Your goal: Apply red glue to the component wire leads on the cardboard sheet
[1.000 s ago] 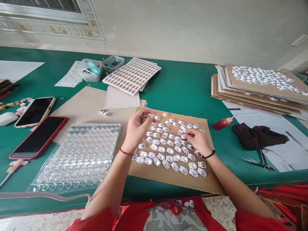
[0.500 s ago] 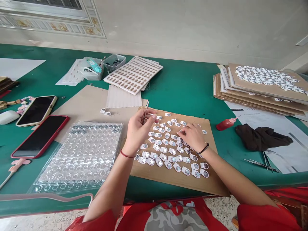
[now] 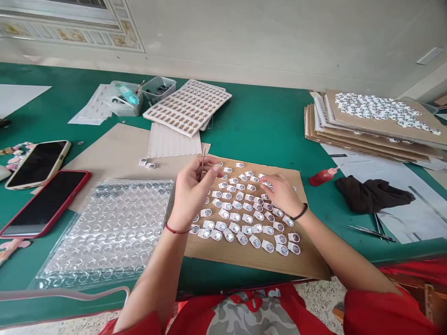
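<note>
My left hand (image 3: 193, 186) is raised over the left edge of the brown cardboard sheet (image 3: 223, 255), its fingers closed round a slim, upright, tweezers-like tool (image 3: 203, 163). A small white piece shows at its thumb tip, but I cannot tell whether it is held. Farther right, my right hand (image 3: 284, 194) pinches a small white tag (image 3: 268, 184) with a round silvery disc, at the sheet's surface. Many similar tags (image 3: 247, 218) lie in rough rows on the cardboard between and below my hands.
A clear plastic tray (image 3: 115, 223) with round pockets lies left, beside two phones (image 3: 45, 200). Behind are foam trays (image 3: 188, 107) and plastic boxes (image 3: 159, 90). To the right are stacked cardboard sheets (image 3: 377, 128), a red bottle (image 3: 323, 177), dark cloth (image 3: 373, 193) and tweezers (image 3: 372, 233).
The view has shifted slightly right. My right hand has moved a little up the sheet, and a tag now shows at its fingertips. My left hand keeps its hold on the slim tool.
</note>
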Motion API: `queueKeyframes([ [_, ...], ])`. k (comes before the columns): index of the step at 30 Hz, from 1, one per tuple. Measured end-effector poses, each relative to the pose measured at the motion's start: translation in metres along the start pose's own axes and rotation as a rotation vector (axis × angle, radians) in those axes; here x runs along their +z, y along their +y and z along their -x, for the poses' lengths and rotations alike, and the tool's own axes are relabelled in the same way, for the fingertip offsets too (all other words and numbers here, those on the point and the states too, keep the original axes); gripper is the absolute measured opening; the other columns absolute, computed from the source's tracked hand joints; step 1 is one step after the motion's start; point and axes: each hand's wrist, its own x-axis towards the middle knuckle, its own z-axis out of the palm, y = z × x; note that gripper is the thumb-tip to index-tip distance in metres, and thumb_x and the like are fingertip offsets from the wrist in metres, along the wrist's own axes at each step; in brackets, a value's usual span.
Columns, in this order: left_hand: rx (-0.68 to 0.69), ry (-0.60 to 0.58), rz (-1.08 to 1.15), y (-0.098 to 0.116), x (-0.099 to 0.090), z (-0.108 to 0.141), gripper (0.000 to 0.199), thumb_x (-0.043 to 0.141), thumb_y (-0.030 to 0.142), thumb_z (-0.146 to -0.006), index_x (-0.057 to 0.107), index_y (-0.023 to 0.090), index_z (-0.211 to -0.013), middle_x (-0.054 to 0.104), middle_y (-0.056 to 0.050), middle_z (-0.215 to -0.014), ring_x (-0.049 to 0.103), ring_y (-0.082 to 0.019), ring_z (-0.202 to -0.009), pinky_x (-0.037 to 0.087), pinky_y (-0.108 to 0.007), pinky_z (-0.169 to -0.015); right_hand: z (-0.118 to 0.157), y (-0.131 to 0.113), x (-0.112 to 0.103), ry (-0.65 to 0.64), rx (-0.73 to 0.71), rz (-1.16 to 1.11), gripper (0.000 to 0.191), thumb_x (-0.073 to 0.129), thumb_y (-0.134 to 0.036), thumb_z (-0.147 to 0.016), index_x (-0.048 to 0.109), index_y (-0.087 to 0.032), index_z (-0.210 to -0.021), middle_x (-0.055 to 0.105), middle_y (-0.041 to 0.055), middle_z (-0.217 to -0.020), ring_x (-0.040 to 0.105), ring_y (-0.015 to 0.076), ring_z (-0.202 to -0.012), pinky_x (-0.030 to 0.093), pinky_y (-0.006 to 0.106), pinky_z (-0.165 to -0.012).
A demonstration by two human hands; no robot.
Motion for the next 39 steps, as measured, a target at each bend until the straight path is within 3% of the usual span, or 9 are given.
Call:
queueKeyframes([
  [6, -0.024, 0.005, 0.01, 0.0, 0.003, 0.001, 0.019, 0.06, 0.033, -0.075, 0.059, 0.02, -0.087, 0.063, 0.0, -0.071, 0.06, -0.009, -0.068, 0.041, -0.016, -0.054, 0.027, 0.024, -0.002, -0.026, -0.027, -0.003, 0.034, 0.041, -0.039, -0.084, 0.053, -0.011, -0.1, 0.053, 0.0062, -0.099, 0.049, 0.0099, -0.096, 0.045, 0.031, -0.087],
  [14, -0.06, 0.008, 0.011, 0.002, 0.001, 0.0, 0.019, 0.061, 0.034, -0.074, 0.059, 0.021, -0.088, 0.063, 0.0, -0.067, 0.055, -0.007, -0.059, 0.036, -0.014, -0.047, 0.018, 0.008, 0.013, -0.023, -0.033, 0.028, 0.034, 0.039, -0.039, -0.085, 0.053, -0.011, -0.096, 0.053, 0.0059, -0.096, 0.049, 0.0088, -0.093, 0.044, 0.03, -0.087],
  [23, -0.064, 0.012, 0.014, 0.004, -0.003, 0.001, 0.026, 0.062, 0.036, -0.072, 0.058, 0.018, -0.09, 0.061, -0.001, -0.068, 0.042, -0.004, -0.044, 0.024, -0.015, -0.037, 0.01, -0.004, 0.021, 0.093, 0.081, -0.024, 0.033, 0.04, -0.039, -0.085, 0.053, -0.01, -0.096, 0.053, 0.0058, -0.095, 0.05, 0.0087, -0.093, 0.045, 0.03, -0.086],
  [28, -0.027, 0.107, 0.063, 0.006, -0.009, -0.003, 0.028, 0.059, 0.037, -0.076, 0.056, 0.015, -0.093, 0.056, 0.001, -0.067, 0.03, 0.0, -0.04, 0.02, -0.014, -0.035, 0.011, -0.013, 0.003, 0.209, 0.067, -0.146, 0.031, 0.041, -0.037, -0.085, 0.053, -0.009, -0.094, 0.053, 0.0048, -0.09, 0.05, 0.0082, -0.09, 0.045, 0.029, -0.085],
  [31, 0.034, 0.25, 0.137, 0.011, -0.017, -0.011, 0.031, 0.047, 0.04, -0.084, 0.052, 0.012, -0.096, 0.048, 0.004, -0.062, 0.026, 0.001, -0.04, 0.02, -0.013, -0.035, 0.023, -0.041, -0.029, 0.299, -0.033, -0.267, 0.028, 0.039, -0.034, -0.086, 0.054, -0.011, -0.094, 0.053, 0.0045, -0.091, 0.049, 0.0088, -0.09, 0.044, 0.03, -0.084],
  [34, 0.117, 0.422, 0.211, 0.022, -0.021, -0.02, 0.033, 0.04, 0.043, -0.087, 0.05, 0.012, -0.091, 0.041, 0.006, -0.059, 0.024, 0.0, -0.04, 0.021, -0.014, -0.036, 0.051, -0.096, -0.057, 0.343, -0.233, -0.426, 0.02, 0.037, -0.027, -0.086, 0.054, -0.017, -0.091, 0.055, 0.0015, -0.089, 0.048, 0.0058, -0.086, 0.044, 0.022, -0.078],
  [36, 0.173, 0.513, 0.25, 0.031, -0.02, -0.025, 0.034, 0.038, 0.045, -0.086, 0.05, 0.013, -0.09, 0.036, 0.007, -0.056, 0.02, -0.001, -0.04, 0.018, -0.015, -0.037, 0.073, -0.137, -0.063, 0.34, -0.405, -0.509, 0.017, 0.04, -0.025, -0.084, 0.053, -0.02, -0.092, 0.055, -0.0001, -0.093, 0.047, 0.0047, -0.089, 0.044, 0.019, -0.081],
  [39, 0.242, 0.588, 0.298, 0.041, -0.014, -0.026, 0.041, 0.032, 0.053, -0.085, 0.051, 0.018, -0.091, 0.031, 0.007, -0.054, 0.018, -0.003, -0.038, 0.015, -0.02, -0.037, 0.096, -0.184, -0.049, 0.375, -0.548, -0.545, 0.036, 0.042, -0.029, -0.082, 0.044, -0.02, -0.117, 0.044, 0.0017, -0.122, 0.038, 0.0117, -0.114, 0.038, 0.026, -0.099],
])
